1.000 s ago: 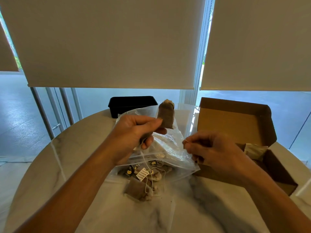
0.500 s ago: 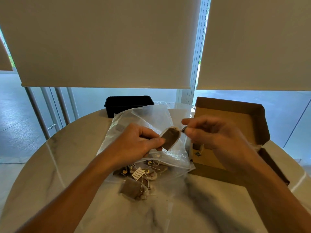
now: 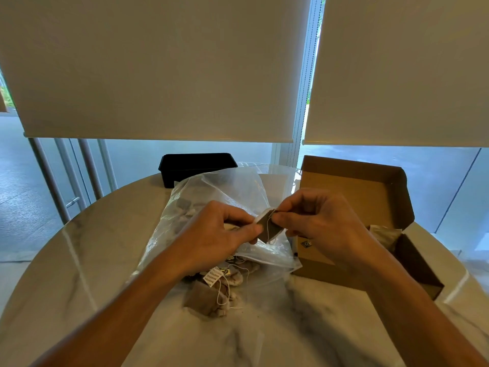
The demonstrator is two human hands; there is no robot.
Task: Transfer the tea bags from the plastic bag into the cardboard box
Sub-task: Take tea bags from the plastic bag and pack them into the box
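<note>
A brown tea bag (image 3: 267, 229) is held between both hands above the clear plastic bag (image 3: 219, 197). My left hand (image 3: 219, 234) pinches its lower left edge. My right hand (image 3: 317, 223) pinches its top corner, where the string hangs. Several more tea bags (image 3: 211, 295) with white tags lie inside the near end of the plastic bag on the table. The open cardboard box (image 3: 370, 197) stands to the right, its lid raised; a tea bag (image 3: 383, 234) lies inside it, partly hidden by my right hand.
A black plastic tray (image 3: 195, 165) stands at the table's far edge behind the plastic bag. The round marble table (image 3: 92, 255) ends close behind the box and the tray. Window blinds and glass lie beyond.
My left hand lowered the tea bag from above the plastic bag toward the middle. My right hand rose to meet it and now pinches its top corner.
</note>
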